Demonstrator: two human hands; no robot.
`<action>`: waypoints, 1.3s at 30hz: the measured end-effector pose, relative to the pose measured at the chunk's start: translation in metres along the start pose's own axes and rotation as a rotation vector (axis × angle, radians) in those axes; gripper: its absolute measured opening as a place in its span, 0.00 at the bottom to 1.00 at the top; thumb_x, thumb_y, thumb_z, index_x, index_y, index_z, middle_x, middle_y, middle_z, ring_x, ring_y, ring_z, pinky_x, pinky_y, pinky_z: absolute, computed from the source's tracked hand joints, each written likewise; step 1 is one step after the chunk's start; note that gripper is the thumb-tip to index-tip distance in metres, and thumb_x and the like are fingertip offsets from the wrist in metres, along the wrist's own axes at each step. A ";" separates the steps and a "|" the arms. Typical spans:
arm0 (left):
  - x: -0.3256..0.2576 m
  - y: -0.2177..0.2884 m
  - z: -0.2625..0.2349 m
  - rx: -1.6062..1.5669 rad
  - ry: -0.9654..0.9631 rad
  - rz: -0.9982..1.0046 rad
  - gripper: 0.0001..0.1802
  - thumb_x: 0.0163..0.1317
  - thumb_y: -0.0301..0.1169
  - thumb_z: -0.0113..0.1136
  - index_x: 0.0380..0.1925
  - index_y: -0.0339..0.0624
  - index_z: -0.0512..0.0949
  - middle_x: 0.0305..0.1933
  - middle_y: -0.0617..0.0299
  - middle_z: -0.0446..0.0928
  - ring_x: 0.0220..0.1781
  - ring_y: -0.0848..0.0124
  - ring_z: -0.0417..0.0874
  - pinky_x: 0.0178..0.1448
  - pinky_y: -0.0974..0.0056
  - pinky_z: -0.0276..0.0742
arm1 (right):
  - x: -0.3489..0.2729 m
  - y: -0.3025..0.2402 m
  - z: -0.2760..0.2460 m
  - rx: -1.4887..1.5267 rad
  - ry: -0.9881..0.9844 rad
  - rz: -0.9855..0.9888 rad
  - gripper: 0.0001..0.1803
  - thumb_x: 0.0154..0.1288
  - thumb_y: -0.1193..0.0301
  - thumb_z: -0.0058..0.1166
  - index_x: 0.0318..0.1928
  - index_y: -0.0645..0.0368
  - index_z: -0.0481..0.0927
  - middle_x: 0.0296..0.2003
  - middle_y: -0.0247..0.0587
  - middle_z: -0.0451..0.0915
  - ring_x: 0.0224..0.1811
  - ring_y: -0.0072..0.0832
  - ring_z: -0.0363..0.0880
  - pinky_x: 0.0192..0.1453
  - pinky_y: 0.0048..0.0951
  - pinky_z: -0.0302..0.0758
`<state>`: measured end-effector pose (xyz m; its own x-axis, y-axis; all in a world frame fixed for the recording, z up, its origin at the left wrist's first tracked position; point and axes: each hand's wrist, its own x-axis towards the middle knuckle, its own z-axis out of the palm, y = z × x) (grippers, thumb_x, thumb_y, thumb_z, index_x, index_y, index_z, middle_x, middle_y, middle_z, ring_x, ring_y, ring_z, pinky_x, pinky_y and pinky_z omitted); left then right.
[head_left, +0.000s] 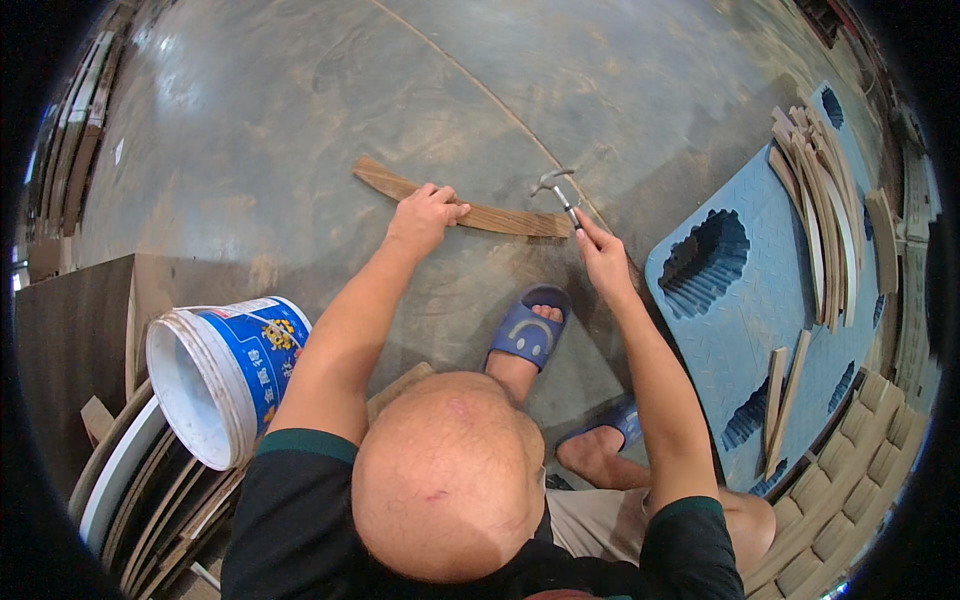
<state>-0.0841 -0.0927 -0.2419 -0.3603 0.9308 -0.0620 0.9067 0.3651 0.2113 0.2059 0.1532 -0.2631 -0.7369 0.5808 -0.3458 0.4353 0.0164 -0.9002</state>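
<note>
A curved wooden slat [510, 220] lies on the floor in front of me. My left hand [422, 217] grips it near its middle, fingers closed over the far edge. In my right hand [603, 258] is a claw hammer [565, 198], held by its dark handle. The hammer's metal head is just beyond the slat's right end, over the floor; I cannot make out any contact with the slat. My right fingers are wrapped round the handle and partly hide it.
At right, a blue plastic pallet [690, 300] with ridged openings carries several curved wooden strips [820, 220]. A blue-and-white bucket [200, 380] lies tipped at left beside stacked curved pieces [150, 500]. My sandalled foot [528, 335] stands just below the slat. Tan moulded blocks [840, 490] sit at lower right.
</note>
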 end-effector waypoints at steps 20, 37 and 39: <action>-0.001 0.004 -0.005 -0.001 -0.006 -0.009 0.20 0.71 0.29 0.74 0.60 0.64 0.96 0.62 0.72 0.88 0.66 0.66 0.86 0.64 0.56 0.92 | -0.003 -0.023 0.006 -0.015 0.058 -0.093 0.24 0.89 0.68 0.60 0.80 0.52 0.84 0.68 0.44 0.92 0.68 0.23 0.85 0.75 0.30 0.78; -0.023 0.030 -0.008 -0.065 0.018 -0.145 0.30 0.65 0.44 0.84 0.64 0.49 0.88 0.60 0.59 0.85 0.64 0.56 0.85 0.73 0.48 0.77 | -0.043 -0.061 0.016 -0.523 0.241 -0.340 0.23 0.85 0.70 0.54 0.75 0.58 0.78 0.59 0.58 0.84 0.61 0.63 0.87 0.65 0.57 0.82; -0.026 0.044 -0.004 -0.086 0.055 -0.190 0.31 0.65 0.46 0.84 0.65 0.49 0.88 0.60 0.59 0.85 0.64 0.55 0.85 0.73 0.49 0.77 | -0.050 -0.065 0.025 -0.568 0.177 -0.360 0.25 0.82 0.73 0.56 0.76 0.53 0.76 0.57 0.56 0.81 0.56 0.64 0.87 0.58 0.62 0.84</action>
<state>-0.0358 -0.1011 -0.2271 -0.5368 0.8419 -0.0556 0.8000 0.5288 0.2836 0.2013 0.1025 -0.1936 -0.8119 0.5824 0.0406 0.4180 0.6285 -0.6560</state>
